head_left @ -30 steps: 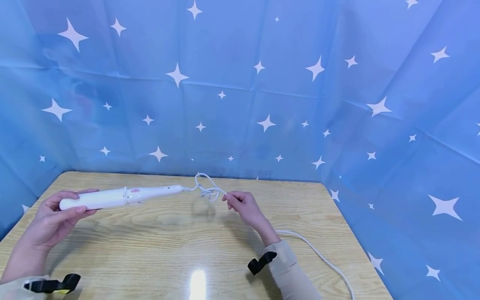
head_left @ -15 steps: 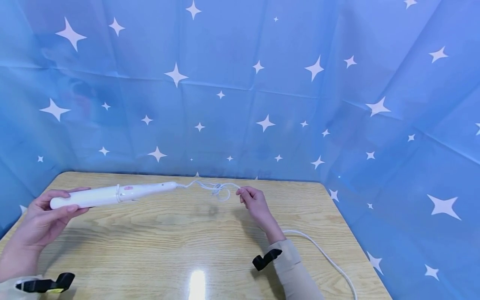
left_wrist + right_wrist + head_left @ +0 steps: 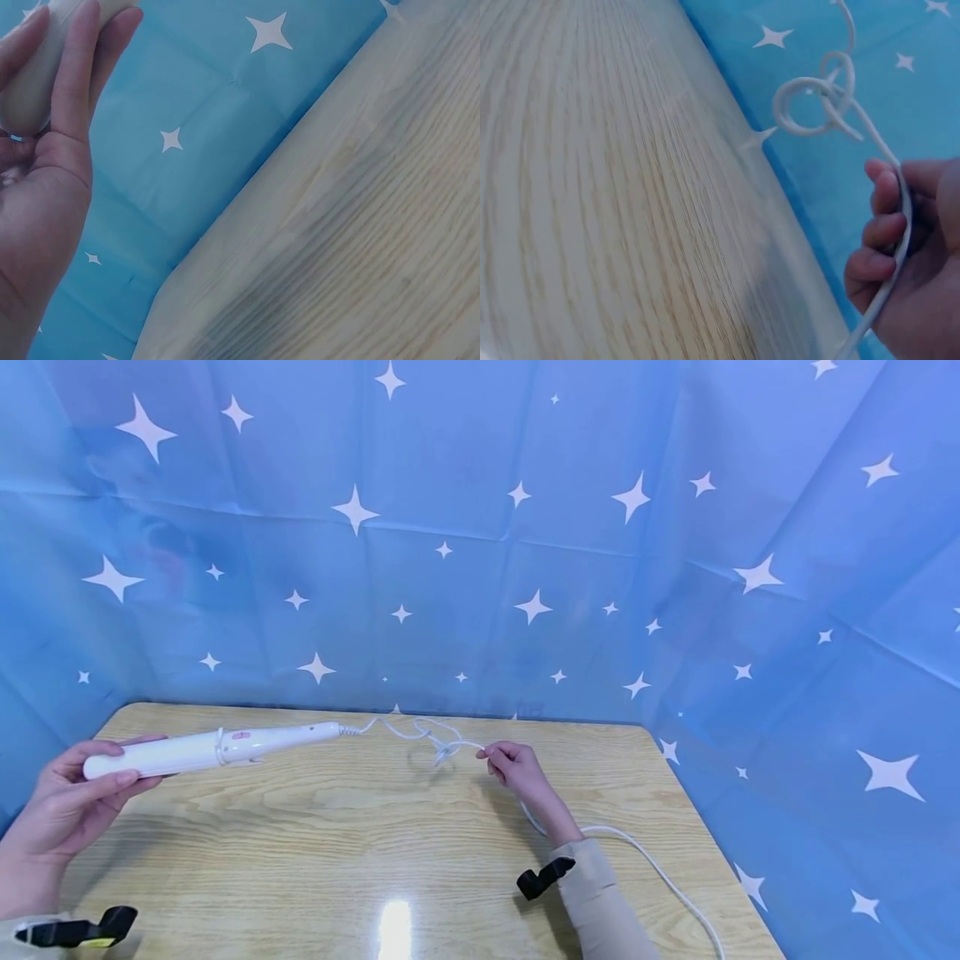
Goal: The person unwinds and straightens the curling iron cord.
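In the head view my left hand (image 3: 75, 802) holds a white curling iron (image 3: 180, 754) by its thick rounded end, raised at the far left of the table. Its slim handle, with a small pink switch, points right and runs into a thin white cord (image 3: 637, 845). Midway along the raised stretch sits a loose tangle of cord loops (image 3: 838, 96), plain in the right wrist view. Beyond the tangle, my right hand (image 3: 521, 770) pinches the cord between thumb and forefinger, its other fingers curled along it. The left wrist view shows the iron's round tip (image 3: 26, 105) against the palm.
The wooden table (image 3: 300, 860) has a glare spot near its front. From under my right wrist, the cord curves to the front right edge. A blue curtain with white stars (image 3: 465, 568) hangs behind the table and along its sides.
Both hands have drawn apart, the left hand moving left with the curling iron and the right hand moving right along with the cord. The tangle has shifted right and its loops have changed shape.
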`<act>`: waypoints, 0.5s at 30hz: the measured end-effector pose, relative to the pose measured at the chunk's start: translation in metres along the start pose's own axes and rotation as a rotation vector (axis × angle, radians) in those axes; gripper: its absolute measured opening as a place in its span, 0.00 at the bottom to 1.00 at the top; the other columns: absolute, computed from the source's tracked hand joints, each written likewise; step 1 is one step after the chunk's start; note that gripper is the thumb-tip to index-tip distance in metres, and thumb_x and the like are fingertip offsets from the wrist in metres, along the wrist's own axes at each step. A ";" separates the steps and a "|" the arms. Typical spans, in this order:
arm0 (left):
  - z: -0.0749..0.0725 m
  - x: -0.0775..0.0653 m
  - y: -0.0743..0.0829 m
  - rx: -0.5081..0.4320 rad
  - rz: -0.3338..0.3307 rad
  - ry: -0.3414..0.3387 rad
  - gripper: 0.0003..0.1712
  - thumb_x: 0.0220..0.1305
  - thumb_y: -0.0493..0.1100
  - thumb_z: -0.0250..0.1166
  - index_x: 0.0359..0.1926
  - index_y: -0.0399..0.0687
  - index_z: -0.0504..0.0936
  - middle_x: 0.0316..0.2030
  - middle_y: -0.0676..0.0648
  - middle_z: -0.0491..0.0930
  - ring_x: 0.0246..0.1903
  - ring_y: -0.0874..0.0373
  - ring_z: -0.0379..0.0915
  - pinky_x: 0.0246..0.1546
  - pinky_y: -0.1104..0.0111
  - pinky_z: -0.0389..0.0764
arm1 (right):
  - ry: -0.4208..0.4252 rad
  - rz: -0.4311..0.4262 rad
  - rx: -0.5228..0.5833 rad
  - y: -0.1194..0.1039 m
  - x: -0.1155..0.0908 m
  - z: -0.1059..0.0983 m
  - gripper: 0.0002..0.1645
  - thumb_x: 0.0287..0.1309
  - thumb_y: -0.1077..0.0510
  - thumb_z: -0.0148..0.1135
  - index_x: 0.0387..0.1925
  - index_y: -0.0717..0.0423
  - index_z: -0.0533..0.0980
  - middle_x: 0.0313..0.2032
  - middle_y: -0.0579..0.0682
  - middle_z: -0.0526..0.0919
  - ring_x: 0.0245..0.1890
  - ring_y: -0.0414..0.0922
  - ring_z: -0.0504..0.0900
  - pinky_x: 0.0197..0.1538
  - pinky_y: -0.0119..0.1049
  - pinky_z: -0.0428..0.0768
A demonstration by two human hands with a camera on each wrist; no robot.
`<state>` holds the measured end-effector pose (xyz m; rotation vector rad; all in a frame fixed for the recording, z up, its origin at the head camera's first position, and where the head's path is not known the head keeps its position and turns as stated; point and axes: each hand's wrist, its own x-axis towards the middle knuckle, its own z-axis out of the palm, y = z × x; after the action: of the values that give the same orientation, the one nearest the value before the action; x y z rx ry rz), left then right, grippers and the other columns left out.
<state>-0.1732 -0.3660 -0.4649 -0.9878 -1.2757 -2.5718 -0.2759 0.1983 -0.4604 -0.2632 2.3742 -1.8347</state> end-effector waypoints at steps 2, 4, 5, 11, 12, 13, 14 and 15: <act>0.001 0.001 0.000 -0.027 -0.005 -0.010 0.27 0.68 0.11 0.37 0.58 0.23 0.77 0.65 0.33 0.74 0.64 0.44 0.73 0.56 0.54 0.82 | -0.024 -0.006 0.002 -0.002 -0.002 0.002 0.18 0.78 0.62 0.51 0.47 0.76 0.79 0.23 0.51 0.76 0.18 0.39 0.62 0.20 0.27 0.59; 0.003 0.003 0.000 -0.026 -0.007 -0.014 0.27 0.68 0.11 0.38 0.58 0.23 0.77 0.65 0.33 0.74 0.64 0.44 0.74 0.55 0.54 0.82 | -0.042 -0.015 0.003 -0.003 -0.004 0.003 0.17 0.77 0.62 0.52 0.47 0.76 0.79 0.25 0.54 0.78 0.19 0.39 0.66 0.21 0.27 0.62; 0.004 0.003 0.000 -0.026 -0.011 -0.017 0.27 0.68 0.12 0.38 0.58 0.24 0.77 0.65 0.33 0.74 0.63 0.44 0.74 0.55 0.54 0.82 | -0.049 -0.016 -0.008 -0.004 -0.005 0.004 0.17 0.77 0.62 0.52 0.47 0.75 0.80 0.25 0.53 0.79 0.21 0.41 0.68 0.22 0.27 0.64; 0.003 0.003 -0.001 -0.001 -0.022 -0.035 0.28 0.69 0.12 0.38 0.59 0.25 0.77 0.65 0.34 0.74 0.63 0.45 0.74 0.55 0.54 0.82 | -0.103 -0.018 -0.073 -0.003 -0.006 0.006 0.18 0.78 0.60 0.53 0.49 0.74 0.79 0.29 0.51 0.82 0.29 0.43 0.78 0.30 0.32 0.78; 0.003 0.003 -0.001 -0.016 -0.026 -0.042 0.28 0.69 0.12 0.37 0.59 0.25 0.77 0.65 0.33 0.74 0.64 0.45 0.74 0.56 0.54 0.82 | -0.111 -0.023 -0.077 -0.003 -0.006 0.006 0.18 0.78 0.60 0.53 0.49 0.74 0.79 0.29 0.52 0.83 0.29 0.42 0.79 0.31 0.32 0.80; 0.003 0.004 -0.001 -0.034 -0.032 -0.048 0.28 0.69 0.12 0.37 0.59 0.24 0.76 0.65 0.33 0.74 0.64 0.44 0.74 0.56 0.54 0.82 | -0.122 -0.025 -0.076 -0.003 -0.006 0.006 0.18 0.78 0.60 0.53 0.50 0.75 0.79 0.30 0.54 0.84 0.30 0.41 0.79 0.33 0.33 0.81; 0.003 0.004 -0.001 -0.043 -0.036 -0.055 0.28 0.69 0.12 0.36 0.59 0.24 0.76 0.65 0.33 0.74 0.64 0.44 0.74 0.56 0.54 0.82 | -0.132 -0.026 -0.074 -0.004 -0.007 0.007 0.18 0.78 0.60 0.53 0.50 0.75 0.79 0.31 0.55 0.84 0.30 0.41 0.80 0.34 0.33 0.82; 0.003 0.004 -0.001 -0.038 -0.037 -0.055 0.29 0.69 0.12 0.37 0.59 0.25 0.77 0.65 0.34 0.74 0.64 0.45 0.74 0.56 0.54 0.82 | -0.140 -0.028 -0.073 -0.004 -0.007 0.008 0.18 0.78 0.60 0.53 0.50 0.75 0.79 0.32 0.56 0.84 0.30 0.41 0.80 0.35 0.33 0.83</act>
<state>-0.1752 -0.3623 -0.4623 -1.0587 -1.2747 -2.6234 -0.2676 0.1916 -0.4582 -0.4205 2.3559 -1.6827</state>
